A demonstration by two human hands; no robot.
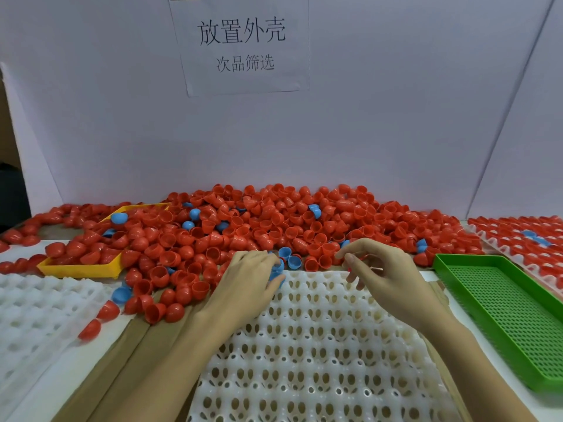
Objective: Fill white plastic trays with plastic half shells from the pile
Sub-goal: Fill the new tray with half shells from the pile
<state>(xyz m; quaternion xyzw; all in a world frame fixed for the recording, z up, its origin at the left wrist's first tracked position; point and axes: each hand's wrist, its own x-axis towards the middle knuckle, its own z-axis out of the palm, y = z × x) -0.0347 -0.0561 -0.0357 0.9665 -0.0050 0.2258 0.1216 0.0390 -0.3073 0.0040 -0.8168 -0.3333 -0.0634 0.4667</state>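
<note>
Your white tray (320, 345) lies in front of you with its long axis running away toward the pile of shells (274, 223), its cups bare. Your left hand (246, 281) has its grip clamped on blue shells (278, 269) at the tray's far left corner; your right hand (384, 275) hovers beside it, fingers loosely curled, thumb and forefinger apart. The yellow tray (79, 269) holds red shells, the green tray (502, 315) lies bare, and a filled tray (518, 239) sits far right.

Both forearms are bare, the left hand (248, 283) and right hand (387, 275) ungloved.
</note>
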